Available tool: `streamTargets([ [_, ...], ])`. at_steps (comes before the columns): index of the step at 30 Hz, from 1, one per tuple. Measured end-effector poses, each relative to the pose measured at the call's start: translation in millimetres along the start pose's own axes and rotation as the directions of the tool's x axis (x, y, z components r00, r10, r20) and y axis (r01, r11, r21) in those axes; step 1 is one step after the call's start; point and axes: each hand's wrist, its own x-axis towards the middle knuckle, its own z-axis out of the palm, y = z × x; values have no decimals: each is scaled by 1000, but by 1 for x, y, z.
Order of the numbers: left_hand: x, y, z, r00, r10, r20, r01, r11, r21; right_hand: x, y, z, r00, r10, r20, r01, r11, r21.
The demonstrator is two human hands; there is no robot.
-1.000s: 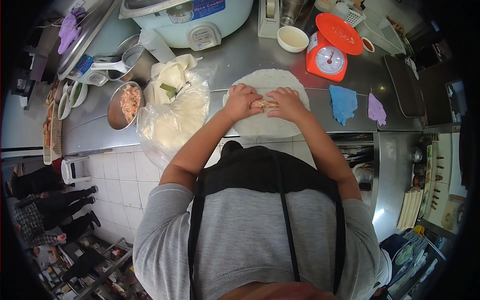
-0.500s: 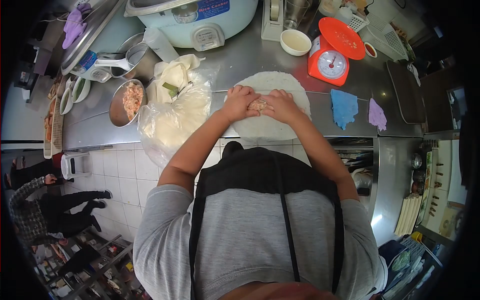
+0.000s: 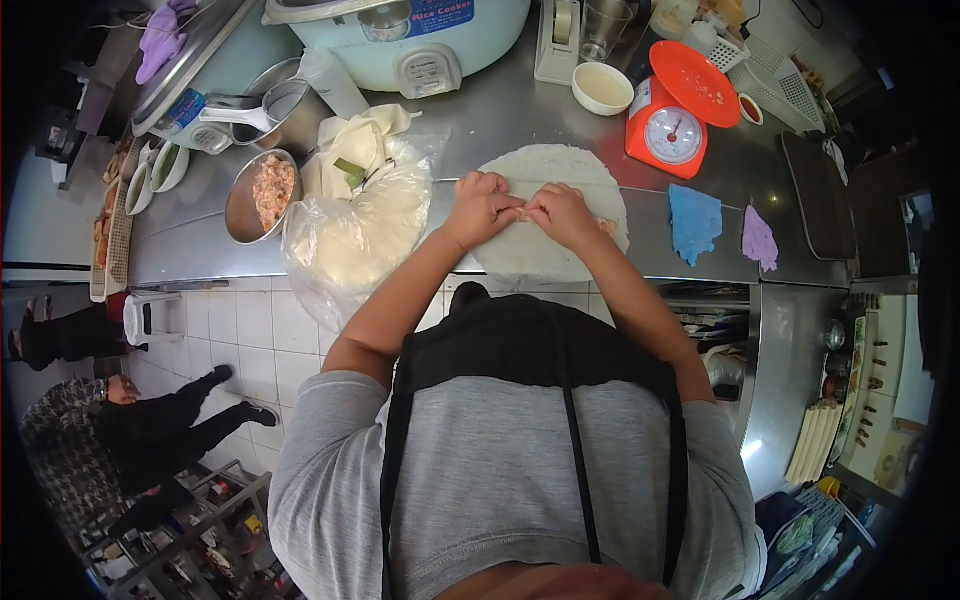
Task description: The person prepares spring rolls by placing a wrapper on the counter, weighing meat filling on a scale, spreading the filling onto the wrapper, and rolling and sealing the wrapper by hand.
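A round, pale, floury-looking sheet or board (image 3: 535,255) lies at the counter's near edge under both my hands. My left hand (image 3: 483,208) is closed over its left half, thumb and forefinger pinching at a bit of pinkish-orange minced filling. Meeting it from the right, my right hand (image 3: 562,214) has its fingers bent and tips pressed together on the same filling. More minced filling (image 3: 607,226) shows just right of my right hand; the part between is hidden under the fingers. I cannot tell whether a thin wrapper lies beneath it.
Left of my hands, an open plastic bag (image 3: 345,240) holds pale round wrappers. Beyond it stands a metal bowl (image 3: 240,205) of filling. An orange scale (image 3: 672,135), a white bowl (image 3: 603,88) and blue cloth (image 3: 694,222) are to the right. A person (image 3: 130,425) walks at far left.
My fingertips have drawn together over the filling, covering most of what showed between them. A little filling now shows right of my right hand. The people at left have shifted position.
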Motion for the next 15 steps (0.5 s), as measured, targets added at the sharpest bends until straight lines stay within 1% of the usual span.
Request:
streamTargets([
  [3,-1,1,-5,1000,-15,11,15,1000,7,1,-16,-12,998,64,13,-64,998,8],
  [6,0,-6,-2,999,-22,-25,23,999,35,1,-23,-8,995,15,-98,-32,985,-170],
  [9,2,-8,-6,997,-22,78,19,999,36,9,-24,1,995,71,75,-54,977,-207],
  [12,-5,-15,-2,999,7,33,-8,999,45,7,-19,9,999,19,33,-13,984,-175],
  [15,-11,-14,-10,998,-59,-16,58,998,-34,7,-33,-8,997,29,-73,-34,997,-65],
])
